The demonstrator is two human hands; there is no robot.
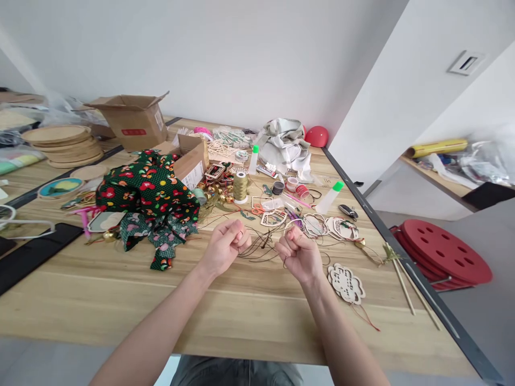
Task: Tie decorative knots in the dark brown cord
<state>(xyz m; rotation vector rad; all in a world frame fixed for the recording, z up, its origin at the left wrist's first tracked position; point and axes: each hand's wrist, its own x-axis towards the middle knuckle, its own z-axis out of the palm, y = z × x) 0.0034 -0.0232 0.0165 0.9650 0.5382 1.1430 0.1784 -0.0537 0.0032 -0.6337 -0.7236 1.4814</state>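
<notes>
Left hand (225,245) and right hand (298,253) raised over table (249,316), fingers curled, each pinching dark cord (257,247)

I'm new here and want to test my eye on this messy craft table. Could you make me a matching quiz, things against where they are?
Things:
1. gold thread spool
2. floral fabric
3. red ball
4. dark cord

Places:
A. farthest back, by the wall
B. pinched between the left hand and the right hand
C. heaped left of the hands
D. standing upright just beyond the hands

Pairs: 1-D, 2-C, 3-A, 4-B
</notes>
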